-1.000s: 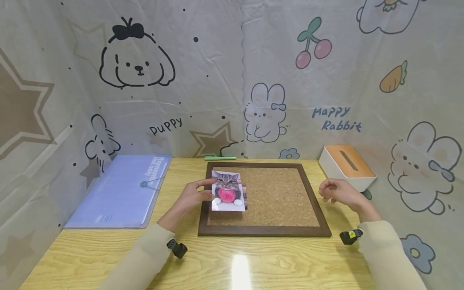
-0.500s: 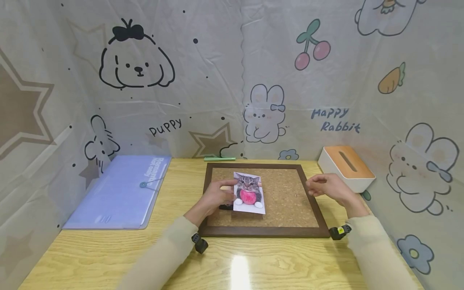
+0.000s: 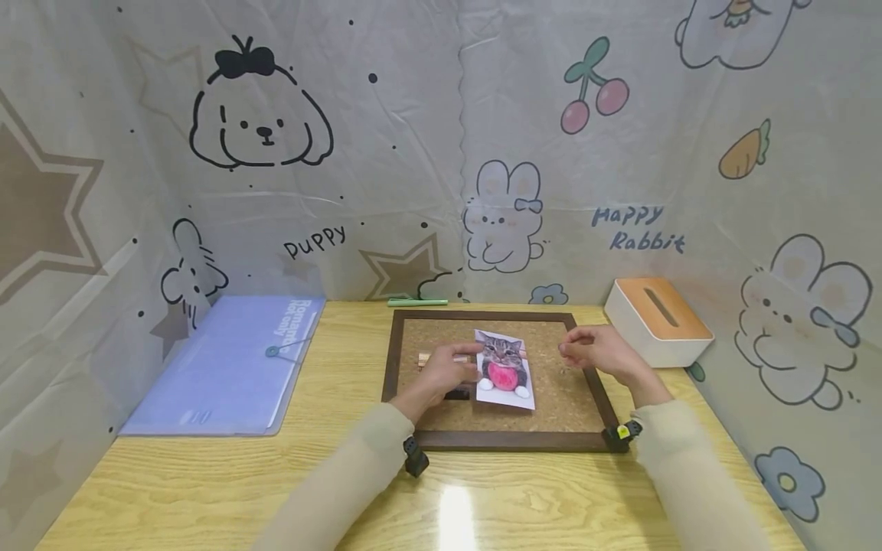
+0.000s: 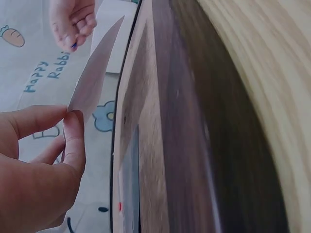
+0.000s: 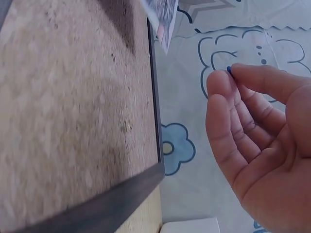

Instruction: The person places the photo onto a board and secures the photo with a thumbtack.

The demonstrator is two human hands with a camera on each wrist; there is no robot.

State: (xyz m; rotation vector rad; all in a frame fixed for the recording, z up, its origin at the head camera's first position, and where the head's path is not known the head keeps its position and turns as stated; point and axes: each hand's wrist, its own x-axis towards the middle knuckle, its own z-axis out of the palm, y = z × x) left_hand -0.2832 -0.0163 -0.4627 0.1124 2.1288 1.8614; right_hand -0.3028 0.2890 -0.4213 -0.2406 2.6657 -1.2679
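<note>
My left hand (image 3: pixel 438 378) pinches the left edge of a cat photo (image 3: pixel 504 375) between thumb and fingers. The photo is held tilted above a cork board (image 3: pixel 565 409) with a dark brown frame. Beyond the board's right side, my right hand (image 3: pixel 605 353) pinches a tiny blue pushpin (image 5: pixel 230 70) between thumb and index finger; most of the pin is hidden by the fingertips. Another photo (image 4: pixel 129 179) lies on the left part of the board, partly covered by my left hand in the head view. A small red dot shows on it in the left wrist view.
A white tissue box (image 3: pixel 658 321) with an orange wooden lid stands at the back right. A translucent blue document folder (image 3: pixel 220 367) lies on the left of the wooden table (image 3: pixel 207 490). Behind the board is a green pen (image 3: pixel 417 302). Printed cloth surrounds the table.
My left hand has carried the cat photo rightward from the board's left side to past its middle, uncovering the photo beneath. My right hand has moved left, over the board's right edge.
</note>
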